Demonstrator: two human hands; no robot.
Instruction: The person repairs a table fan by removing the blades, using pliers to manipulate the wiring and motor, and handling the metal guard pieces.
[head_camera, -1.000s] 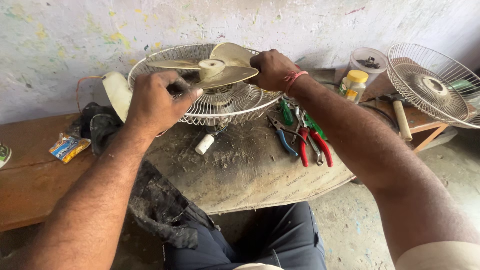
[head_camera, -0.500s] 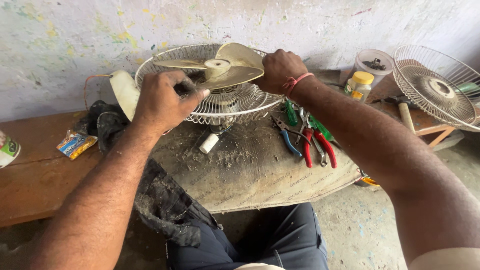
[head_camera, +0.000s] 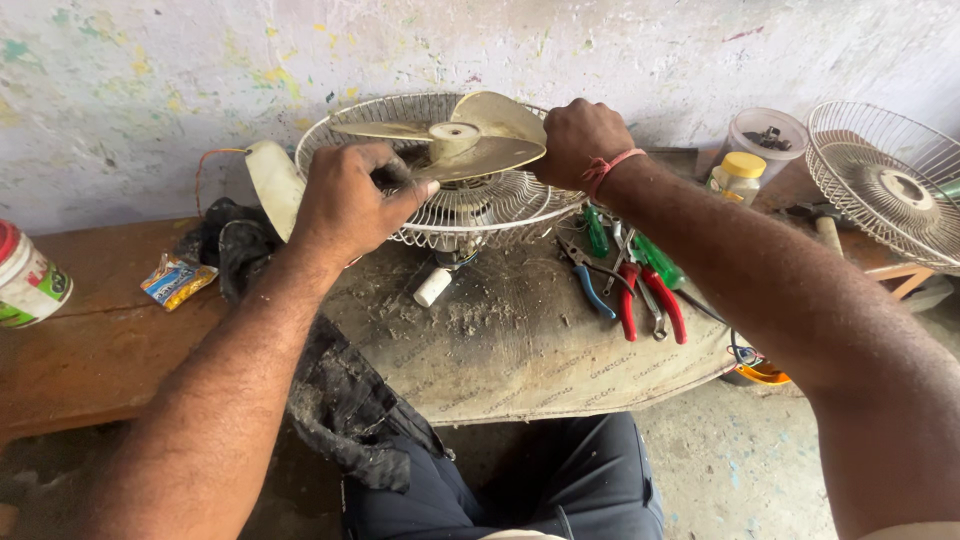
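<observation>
A cream three-bladed fan propeller (head_camera: 455, 140) sits in a white wire rear guard (head_camera: 500, 210) on a dusty grey mat (head_camera: 520, 340). My left hand (head_camera: 345, 200) is closed on the near left blade by the guard's rim. My right hand (head_camera: 580, 140) grips the right blade's outer edge; a red thread circles its wrist. A white stub (head_camera: 433, 287) pokes out under the guard.
Red- and blue-handled pliers (head_camera: 640, 300) and green screwdrivers (head_camera: 650, 255) lie right of the fan. A second wire guard (head_camera: 885, 185), a yellow-lidded jar (head_camera: 738, 178) and a white tub (head_camera: 765, 135) stand at far right. Dark cloth (head_camera: 350, 400), a snack packet (head_camera: 175, 280) and a can (head_camera: 25, 280) are left.
The view has shifted slightly, so the fan sits more to the right. Both hands stay on the blades; the propeller has turned a little.
</observation>
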